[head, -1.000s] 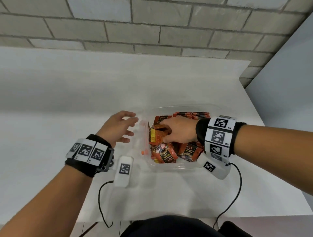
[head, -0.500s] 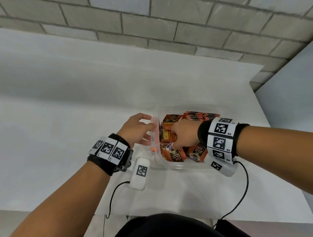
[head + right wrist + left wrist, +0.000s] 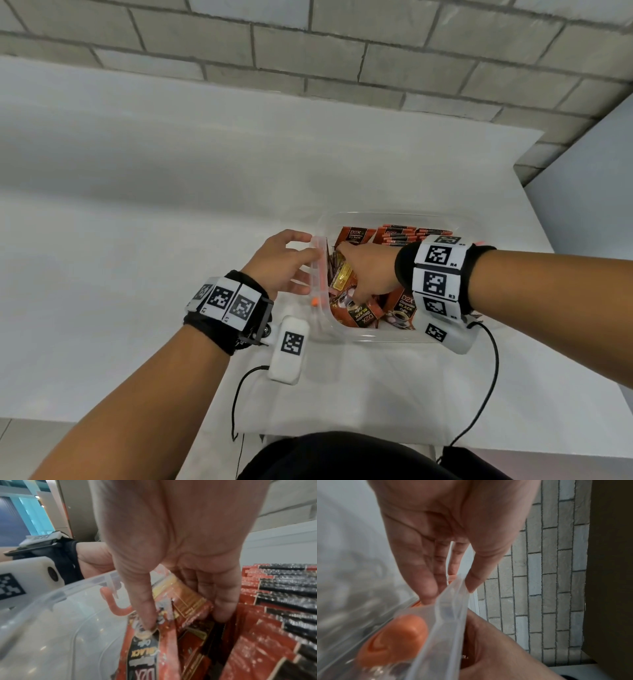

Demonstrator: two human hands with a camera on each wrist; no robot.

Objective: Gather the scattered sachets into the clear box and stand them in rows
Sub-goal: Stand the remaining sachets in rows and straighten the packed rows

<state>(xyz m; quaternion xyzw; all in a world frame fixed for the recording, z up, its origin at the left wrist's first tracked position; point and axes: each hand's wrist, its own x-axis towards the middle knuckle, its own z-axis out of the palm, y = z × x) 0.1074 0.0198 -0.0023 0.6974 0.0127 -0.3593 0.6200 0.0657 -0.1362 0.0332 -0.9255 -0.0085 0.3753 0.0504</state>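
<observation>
Grey brick wall (image 3: 342, 44), white table (image 3: 137, 205), pale panel (image 3: 589, 171) at right

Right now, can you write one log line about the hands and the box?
left hand: holds clear plastic box rim | right hand: inside box, grips red-and-black sachets | far row: standing
</observation>
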